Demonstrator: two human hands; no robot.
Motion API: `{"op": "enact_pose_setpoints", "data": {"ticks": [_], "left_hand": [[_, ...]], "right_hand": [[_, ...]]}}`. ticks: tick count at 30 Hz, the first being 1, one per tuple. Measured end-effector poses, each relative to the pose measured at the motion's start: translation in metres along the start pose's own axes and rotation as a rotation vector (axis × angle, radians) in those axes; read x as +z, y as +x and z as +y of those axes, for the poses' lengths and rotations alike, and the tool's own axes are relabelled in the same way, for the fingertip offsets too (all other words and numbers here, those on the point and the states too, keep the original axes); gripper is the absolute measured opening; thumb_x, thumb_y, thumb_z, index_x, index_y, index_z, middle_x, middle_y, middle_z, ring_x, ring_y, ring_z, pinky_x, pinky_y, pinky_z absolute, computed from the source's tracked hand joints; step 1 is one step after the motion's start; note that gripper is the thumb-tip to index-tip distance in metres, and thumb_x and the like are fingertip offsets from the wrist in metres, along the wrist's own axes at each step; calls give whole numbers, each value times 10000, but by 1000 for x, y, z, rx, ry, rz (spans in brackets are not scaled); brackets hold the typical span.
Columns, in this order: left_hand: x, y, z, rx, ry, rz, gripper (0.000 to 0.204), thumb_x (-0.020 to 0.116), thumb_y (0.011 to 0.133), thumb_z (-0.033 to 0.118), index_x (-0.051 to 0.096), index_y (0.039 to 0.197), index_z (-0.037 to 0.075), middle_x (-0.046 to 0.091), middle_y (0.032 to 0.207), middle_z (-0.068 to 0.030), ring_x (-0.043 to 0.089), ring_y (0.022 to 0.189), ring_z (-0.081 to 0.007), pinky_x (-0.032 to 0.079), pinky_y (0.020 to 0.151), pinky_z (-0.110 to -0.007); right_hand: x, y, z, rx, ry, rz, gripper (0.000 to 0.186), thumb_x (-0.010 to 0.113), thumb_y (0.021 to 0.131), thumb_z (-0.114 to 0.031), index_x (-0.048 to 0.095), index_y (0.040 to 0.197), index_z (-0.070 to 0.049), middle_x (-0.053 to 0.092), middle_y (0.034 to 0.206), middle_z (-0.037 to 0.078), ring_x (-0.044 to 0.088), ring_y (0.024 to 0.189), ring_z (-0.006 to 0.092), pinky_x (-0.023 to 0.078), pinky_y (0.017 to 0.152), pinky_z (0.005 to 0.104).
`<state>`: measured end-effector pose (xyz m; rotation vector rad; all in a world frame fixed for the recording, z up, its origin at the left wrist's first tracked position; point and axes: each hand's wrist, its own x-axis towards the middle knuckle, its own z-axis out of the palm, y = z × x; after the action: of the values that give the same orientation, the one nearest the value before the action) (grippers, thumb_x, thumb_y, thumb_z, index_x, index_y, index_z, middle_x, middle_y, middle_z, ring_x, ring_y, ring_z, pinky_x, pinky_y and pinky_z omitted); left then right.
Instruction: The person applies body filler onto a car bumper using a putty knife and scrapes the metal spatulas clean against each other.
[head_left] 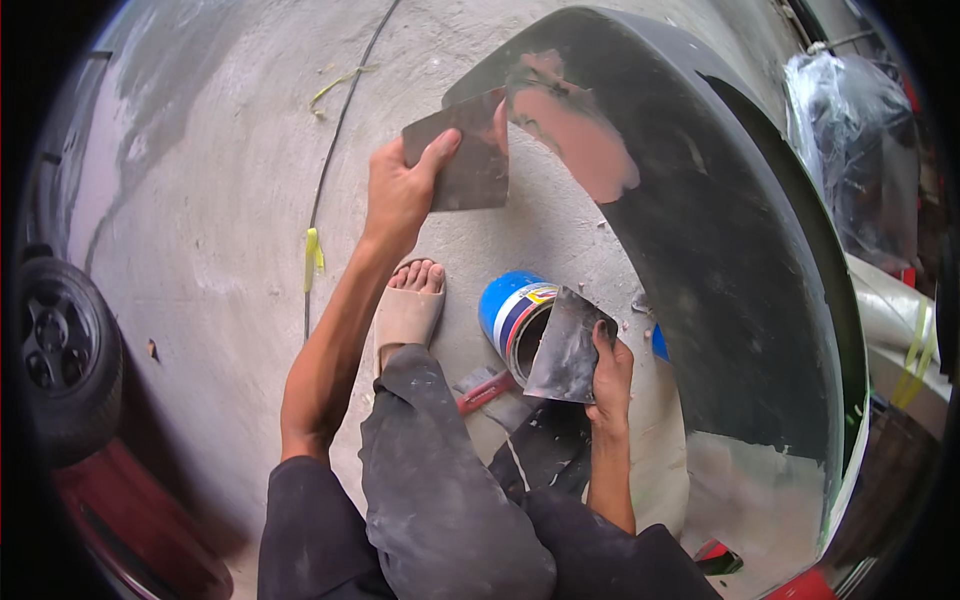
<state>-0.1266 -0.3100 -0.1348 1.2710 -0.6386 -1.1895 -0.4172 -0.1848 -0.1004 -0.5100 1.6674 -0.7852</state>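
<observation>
Holding 2 plates (472, 165), 1 per hand (396, 196)

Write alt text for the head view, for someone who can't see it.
A person's left hand holds a flat grey plate near a pink patch on a dark curved panel; the right hand holds a second plate in front of an open blue can. A sandalled foot rests on the grey floor; a wheel shows at far left.

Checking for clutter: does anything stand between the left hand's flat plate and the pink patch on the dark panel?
Nothing visible does: the left hand holds the flat plate beside the pink patch; whether they touch is unclear.
</observation>
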Motion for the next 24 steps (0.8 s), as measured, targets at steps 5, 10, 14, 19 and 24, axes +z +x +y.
{"op": "enact_pose_setpoints", "data": {"ticks": [5,10,14,19,24], "left_hand": [[6,20,-10,20,-3,-9,235,689,948,200,707,1007,-26,719,851,-34,625,686,-63,506,630,-230],[19,24,-13,173,41,73,235,681,956,191,721,986,-39,727,847,-39,627,705,-62,506,633,-235],[29,27,-15,254,107,106,222,670,960,174,719,988,-42,718,816,-35,613,697,-66,490,629,-241],[46,24,-8,509,322,139,142,655,935,96,719,962,-28,686,832,-47,592,727,-100,454,655,-259],[56,20,-5,548,348,129,138,642,926,70,717,931,-46,670,897,-77,601,758,-128,451,672,-261]], "right_hand": [[10,-7,-9,-19,6,0,436,645,978,-371,649,1127,38,677,1000,57,631,873,117,500,777,262],[2,-2,-3,-4,-18,-23,455,618,995,-342,591,1225,49,669,1090,72,651,915,135,519,799,279],[2,-1,-2,14,-34,8,424,639,981,-366,643,1130,30,673,1012,51,621,901,106,489,796,257],[-2,2,1,37,30,-24,423,635,984,-360,632,1153,28,670,1009,41,615,880,101,483,791,259],[0,2,3,12,23,-10,427,636,984,-364,642,1149,30,666,1022,40,596,892,93,472,797,254]]}}
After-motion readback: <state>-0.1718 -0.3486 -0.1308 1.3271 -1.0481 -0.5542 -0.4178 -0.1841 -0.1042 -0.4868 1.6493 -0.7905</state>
